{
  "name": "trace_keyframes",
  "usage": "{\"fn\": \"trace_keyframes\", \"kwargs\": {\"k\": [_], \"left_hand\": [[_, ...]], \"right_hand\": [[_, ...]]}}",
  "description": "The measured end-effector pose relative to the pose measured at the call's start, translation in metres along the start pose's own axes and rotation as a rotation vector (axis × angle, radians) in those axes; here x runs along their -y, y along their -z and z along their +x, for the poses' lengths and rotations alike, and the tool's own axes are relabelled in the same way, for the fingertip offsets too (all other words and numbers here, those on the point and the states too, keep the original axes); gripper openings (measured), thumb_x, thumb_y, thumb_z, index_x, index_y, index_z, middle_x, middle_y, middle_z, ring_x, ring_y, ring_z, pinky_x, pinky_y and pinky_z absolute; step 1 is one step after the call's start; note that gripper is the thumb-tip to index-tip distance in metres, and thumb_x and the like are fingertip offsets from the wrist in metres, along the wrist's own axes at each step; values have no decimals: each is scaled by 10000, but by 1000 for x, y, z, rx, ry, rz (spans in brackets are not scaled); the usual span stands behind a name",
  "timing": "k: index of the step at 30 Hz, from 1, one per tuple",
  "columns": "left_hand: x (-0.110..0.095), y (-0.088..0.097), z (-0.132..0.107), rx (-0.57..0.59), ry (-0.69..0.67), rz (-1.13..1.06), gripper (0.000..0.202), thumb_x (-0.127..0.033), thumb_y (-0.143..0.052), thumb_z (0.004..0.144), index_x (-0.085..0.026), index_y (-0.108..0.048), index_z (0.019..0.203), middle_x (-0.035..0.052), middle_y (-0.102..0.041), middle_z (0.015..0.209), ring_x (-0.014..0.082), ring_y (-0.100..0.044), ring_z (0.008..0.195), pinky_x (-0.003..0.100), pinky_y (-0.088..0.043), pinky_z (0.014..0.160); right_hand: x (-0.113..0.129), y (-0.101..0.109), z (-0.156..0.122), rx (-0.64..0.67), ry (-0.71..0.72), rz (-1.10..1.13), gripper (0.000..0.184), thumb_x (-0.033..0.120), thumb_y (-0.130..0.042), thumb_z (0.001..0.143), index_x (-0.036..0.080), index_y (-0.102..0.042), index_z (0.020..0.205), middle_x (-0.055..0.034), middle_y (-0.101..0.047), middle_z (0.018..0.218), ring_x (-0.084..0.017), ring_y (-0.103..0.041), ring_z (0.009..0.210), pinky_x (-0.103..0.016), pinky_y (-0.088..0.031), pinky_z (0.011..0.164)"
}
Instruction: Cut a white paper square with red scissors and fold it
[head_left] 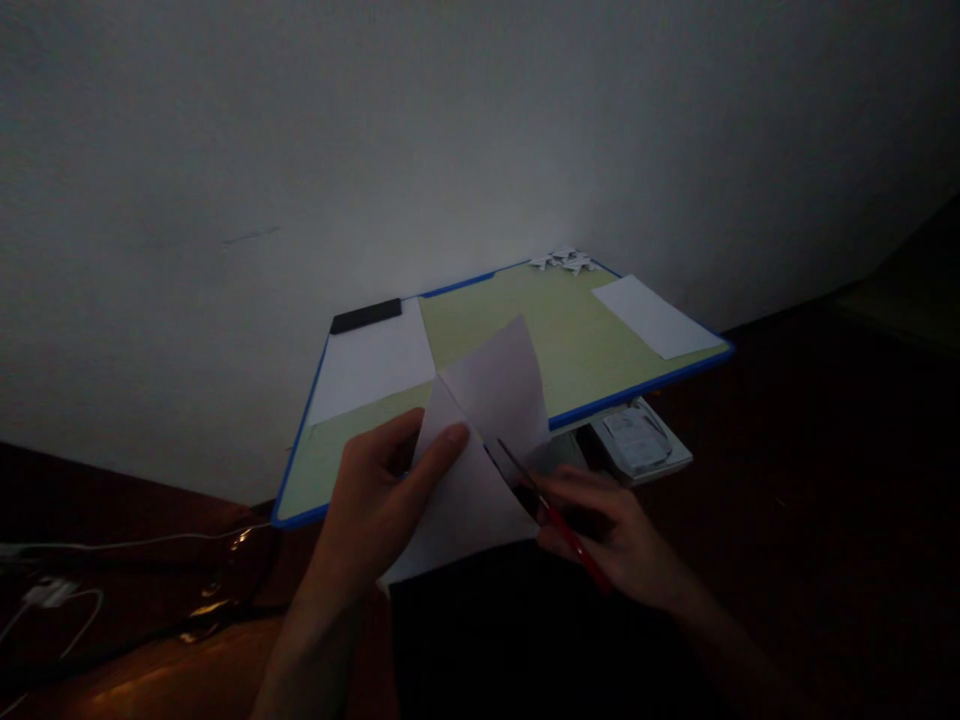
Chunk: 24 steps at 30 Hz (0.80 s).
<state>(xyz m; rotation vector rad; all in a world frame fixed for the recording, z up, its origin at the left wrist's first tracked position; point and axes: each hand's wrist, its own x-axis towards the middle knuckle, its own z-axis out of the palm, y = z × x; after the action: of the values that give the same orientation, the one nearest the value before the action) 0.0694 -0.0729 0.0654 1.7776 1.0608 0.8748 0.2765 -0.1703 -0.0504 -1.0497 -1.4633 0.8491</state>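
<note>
My left hand [382,490] grips a white sheet of paper [465,500] near its left edge, thumb on top. Red-handled scissors [559,522] are held in my right hand [607,525]. Their blades lie along a slit that runs through the paper from its lower right side. Beyond the cut, one part of the sheet [502,375] stands up and leans away. The paper is above my lap, just in front of the table's near edge. Part of the scissors' handles is hidden by my fingers.
A pale green table [517,310] with a blue rim stands against the wall. On it lie white sheets [375,365], a dark flat object [366,316], another paper [656,315] and a pile of small paper pieces [564,261]. Below are books or papers [637,440]; cables [150,541] run left.
</note>
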Motion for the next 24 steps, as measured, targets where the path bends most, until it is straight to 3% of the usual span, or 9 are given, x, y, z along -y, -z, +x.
{"fn": "trace_keyframes", "kwargs": {"k": [3, 6, 9, 13, 20, 24], "left_hand": [[-3, 1, -1, -12, -53, -6, 222, -431, -785, 901, -216, -820, 938, 29, -816, 888, 183, -728, 759, 233, -546, 611], [-3, 1, -3, -40, -100, 7, 163, -372, -804, 889, -226, -816, 961, 24, -824, 925, 178, -742, 792, 232, -555, 649], [-3, 0, -4, -60, -130, 38, 142, -359, -788, 899, -218, -802, 908, 10, -796, 837, 156, -709, 718, 221, -521, 604], [-4, 1, -5, -94, -161, 146, 297, -408, -700, 964, -199, -758, 761, -17, -689, 663, 121, -603, 598, 204, -431, 526], [-8, -1, -6, -106, -183, 170, 243, -351, -682, 976, -209, -770, 800, -22, -735, 726, 120, -642, 646, 202, -460, 570], [-6, 1, -6, -116, -190, 187, 252, -357, -676, 977, -204, -762, 796, -20, -730, 716, 121, -634, 634, 200, -445, 542]], "right_hand": [[-2, 4, -1, -5, 26, 36, 439, 332, -767, 969, 313, -713, 1404, -32, -675, 976, -169, -656, 848, -328, -578, 769], [-3, 8, -1, -16, 14, 128, 474, 320, -792, 952, 362, -701, 1415, -23, -644, 1012, -147, -648, 844, -285, -581, 730], [1, 9, 1, -22, -12, 225, 523, 360, -848, 899, 385, -708, 1402, -13, -604, 1014, -132, -626, 822, -245, -571, 674], [9, 7, 3, 18, -32, 284, 508, 379, -826, 914, 337, -713, 1408, -25, -599, 983, -141, -607, 810, -233, -543, 631], [15, 9, 0, 118, -99, 255, 550, 317, -811, 916, 337, -678, 1449, -24, -600, 1004, -138, -614, 816, -235, -548, 664], [18, 10, -3, 163, -142, 361, 561, 439, -801, 923, 330, -671, 1457, -33, -643, 1001, -131, -632, 778, -235, -574, 656]]}}
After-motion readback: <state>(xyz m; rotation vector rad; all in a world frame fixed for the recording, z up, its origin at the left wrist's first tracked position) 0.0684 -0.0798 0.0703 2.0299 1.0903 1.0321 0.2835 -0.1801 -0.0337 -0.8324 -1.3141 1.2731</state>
